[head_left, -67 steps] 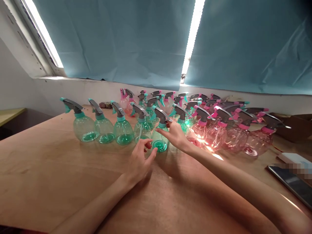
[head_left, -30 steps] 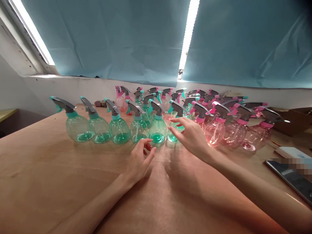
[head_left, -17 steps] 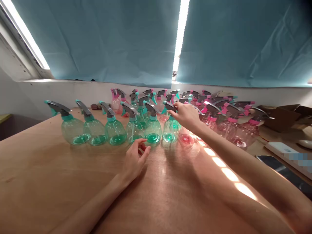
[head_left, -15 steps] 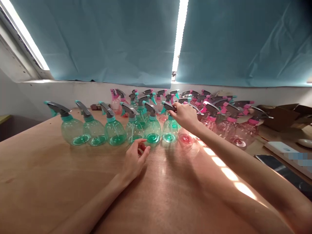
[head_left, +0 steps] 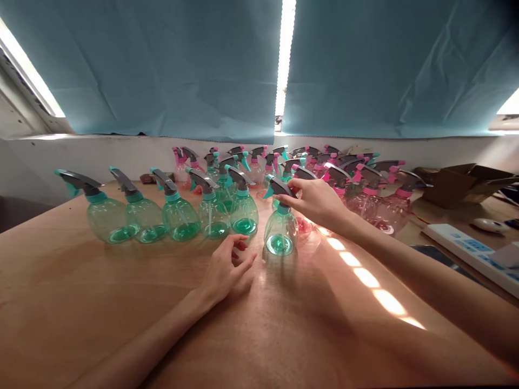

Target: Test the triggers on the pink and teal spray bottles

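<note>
Wooden tabletop (head_left: 121,313): right grip (head_left: 318,200) closed on an upright green spray bottle (head_left: 280,232), nozzle (head_left: 270,178) leftward; left grip (head_left: 225,270) half-curled, empty.

We can read no text, brand, number or sign anywhere in view. The only marks we find that look printed lie between three and four o'clock, on a white strip with blue patches (head_left: 472,250): several blue areas sit along its upper face, with smaller shapes within them. They are too small and blurred for us to make out as letters, figures or symbols, so we cannot tell what they say.
</note>
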{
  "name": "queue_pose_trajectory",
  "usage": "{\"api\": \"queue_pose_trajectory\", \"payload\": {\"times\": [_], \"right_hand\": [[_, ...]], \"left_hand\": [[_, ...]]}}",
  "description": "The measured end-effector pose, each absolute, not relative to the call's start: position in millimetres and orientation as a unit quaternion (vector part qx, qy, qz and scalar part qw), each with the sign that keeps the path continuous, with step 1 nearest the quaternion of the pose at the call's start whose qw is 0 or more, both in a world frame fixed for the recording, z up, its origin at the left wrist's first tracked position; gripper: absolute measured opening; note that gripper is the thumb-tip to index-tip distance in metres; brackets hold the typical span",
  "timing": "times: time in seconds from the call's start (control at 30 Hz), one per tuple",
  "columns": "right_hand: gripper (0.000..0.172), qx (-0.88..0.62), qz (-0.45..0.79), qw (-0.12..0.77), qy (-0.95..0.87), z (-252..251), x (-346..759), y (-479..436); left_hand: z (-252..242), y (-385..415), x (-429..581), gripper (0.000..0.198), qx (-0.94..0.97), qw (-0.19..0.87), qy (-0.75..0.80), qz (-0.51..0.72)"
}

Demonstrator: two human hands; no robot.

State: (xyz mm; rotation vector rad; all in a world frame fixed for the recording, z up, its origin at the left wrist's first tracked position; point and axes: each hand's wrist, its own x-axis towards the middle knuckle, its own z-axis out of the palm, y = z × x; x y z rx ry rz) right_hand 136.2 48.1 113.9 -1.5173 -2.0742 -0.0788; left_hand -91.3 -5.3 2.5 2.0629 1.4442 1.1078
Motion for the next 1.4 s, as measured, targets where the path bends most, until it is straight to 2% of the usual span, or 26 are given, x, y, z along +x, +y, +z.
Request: {"api": "queue_pose_trajectory", "payload": {"times": [0.07, 0.23, 0.33, 0.47, 0.6, 0.77, 0.9, 1.0, 1.1, 1.23, 1.4], "right_hand": [[0.036, -0.546, 0.001, 0.290, -0.786, 116, 143, 38], [0.037, -0.509, 0.071, 0.310, -0.800, 117, 160, 11], [0.040, -0.496, 0.103, 0.315, -0.802, 116, 172, -1], [0.036, -0.445, 0.139, 0.331, -0.821, 113, 191, -7], [0.029, -0.361, 0.187, 0.333, -0.851, 103, 210, -5], [0.035, -0.321, 0.310, 0.336, -0.829, 82, 220, -2], [0.046, -0.341, 0.300, 0.377, -0.807, 70, 217, 0], [0.042, -0.353, 0.312, 0.412, -0.780, 65, 211, 0], [0.040, -0.347, 0.335, 0.446, -0.754, 63, 206, 1], [0.047, -0.356, 0.344, 0.452, -0.742, 61, 202, 6], [0.056, -0.350, 0.330, 0.455, -0.750, 60, 201, 16]], "left_hand": [[0, -7, -84, 0.041, 0.756, 0.202, 0.486, 0.390], [-2, -13, -56, 0.083, 0.781, 0.255, 0.430, 0.375], [-4, -15, -37, 0.092, 0.781, 0.299, 0.411, 0.364], [-7, -14, -17, 0.088, 0.781, 0.366, 0.367, 0.349], [-4, -14, -2, 0.077, 0.798, 0.350, 0.340, 0.354], [0, -14, 12, 0.079, 0.813, 0.355, 0.337, 0.316], [3, -10, 20, 0.067, 0.833, 0.321, 0.345, 0.292], [6, -3, 20, 0.070, 0.852, 0.312, 0.328, 0.263], [7, 6, 10, 0.078, 0.884, 0.251, 0.309, 0.245], [3, 18, -15, 0.076, 0.905, 0.184, 0.309, 0.226], [-1, 28, -35, 0.067, 0.901, 0.158, 0.352, 0.201]]}}
